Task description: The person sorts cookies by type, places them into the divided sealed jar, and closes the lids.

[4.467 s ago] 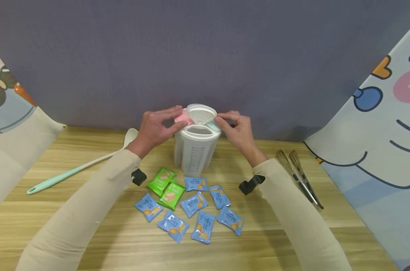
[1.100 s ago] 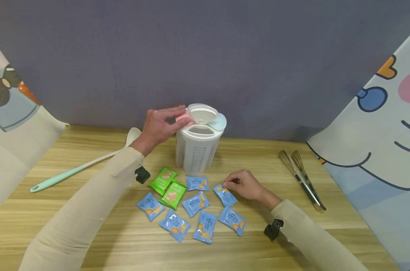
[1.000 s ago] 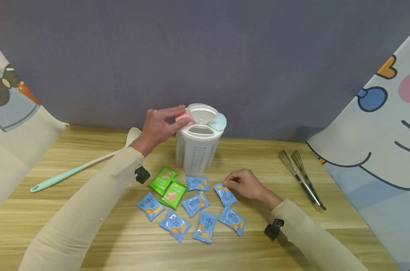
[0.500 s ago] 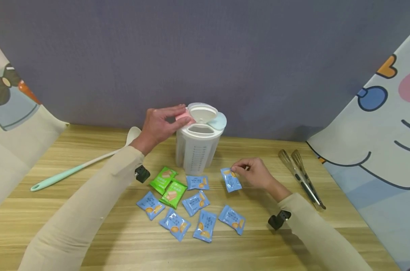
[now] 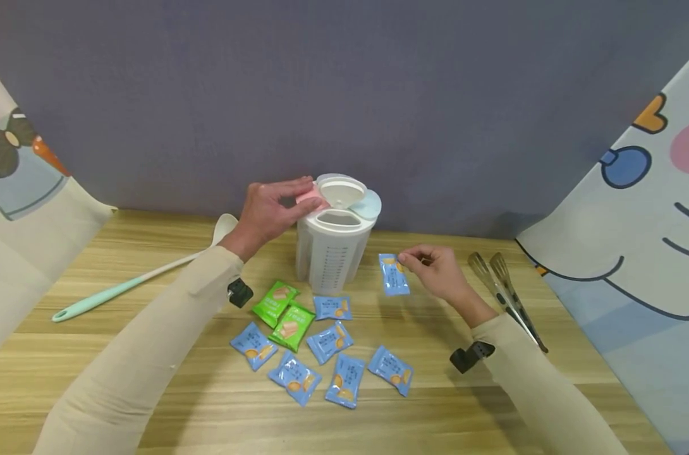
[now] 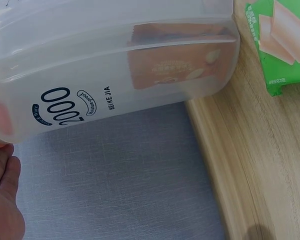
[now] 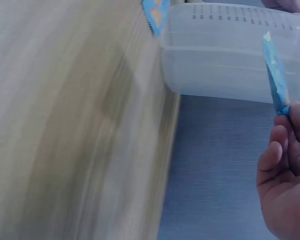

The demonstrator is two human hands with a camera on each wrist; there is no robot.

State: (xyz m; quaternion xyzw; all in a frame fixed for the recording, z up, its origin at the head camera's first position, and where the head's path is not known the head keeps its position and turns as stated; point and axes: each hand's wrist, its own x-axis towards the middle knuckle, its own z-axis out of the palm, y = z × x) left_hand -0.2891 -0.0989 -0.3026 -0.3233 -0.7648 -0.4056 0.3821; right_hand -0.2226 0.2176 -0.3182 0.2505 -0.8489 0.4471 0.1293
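right hand (image 5: 438, 272) pinching 1 blue packet (image 5: 394, 276) above the table (image 5: 435, 417), beside the white canister (image 5: 333, 256), left hand (image 5: 269, 213) touching its pink flap (image 5: 309, 194), thumb and fingers apart, 2 green packets (image 5: 292, 327) and 6 other blue packets (image 5: 344, 380) lying in front

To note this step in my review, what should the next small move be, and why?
Probably the right hand should raise the pinched blue packet toward the top of the container: the packet is already off the table, beside the container, the front opening looks uncovered, and the left hand is on the pink lid.
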